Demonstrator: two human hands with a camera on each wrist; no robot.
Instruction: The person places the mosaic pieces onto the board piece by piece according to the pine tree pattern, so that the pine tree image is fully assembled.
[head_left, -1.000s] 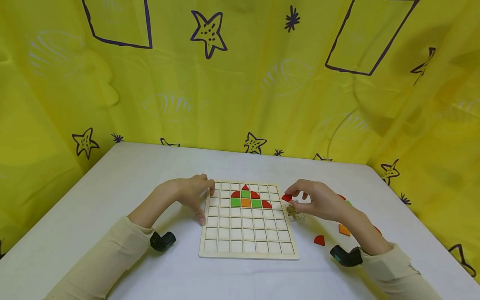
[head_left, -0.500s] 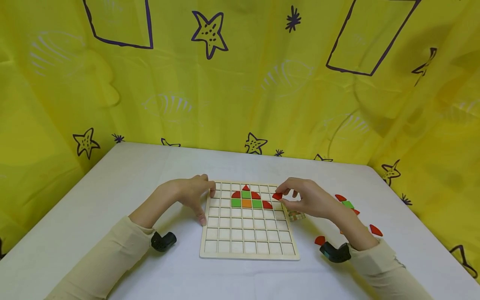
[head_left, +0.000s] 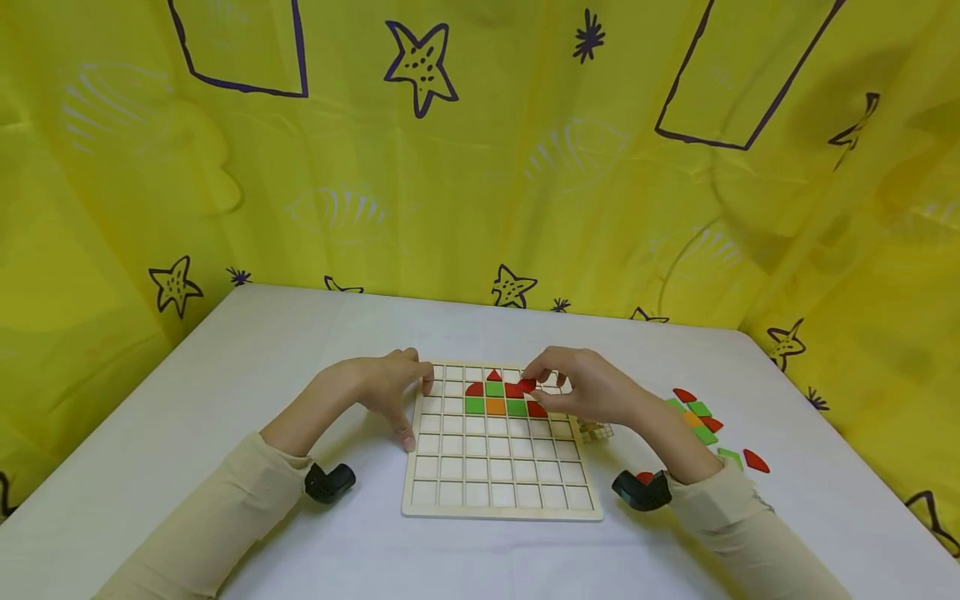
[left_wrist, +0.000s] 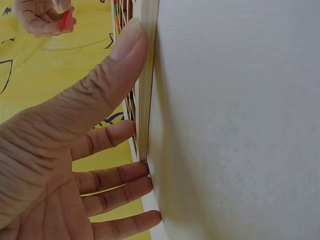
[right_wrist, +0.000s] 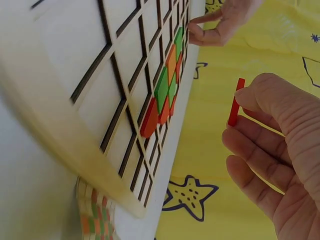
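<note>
A wooden grid board (head_left: 502, 514) lies on the white table. My left hand (head_left: 378, 387) rests at its left edge; in the left wrist view the thumb (left_wrist: 117, 62) lies along the board's side and the fingers stretch out to it. Between thumb and fingertips, my right hand (head_left: 588, 383) pinches a red tile with a rounded edge (right_wrist: 236, 102). It is held above the board, over the upper right cells. Set in the grid are green tiles (head_left: 475, 405), an orange square tile (head_left: 496, 406) and red tiles (head_left: 537, 409), with a red triangle (head_left: 493, 376) at the top.
A patterned card (head_left: 596, 431) lies beside the board's right edge, partly covered by it. Loose tiles lie farther right, among them a red one (head_left: 756, 461) and a green one (head_left: 700, 408). A yellow curtain (head_left: 450, 208) hangs behind the table.
My right hand has moved left with the red tile, from beside the board to over its upper cells. The left hand stays at the board's edge.
</note>
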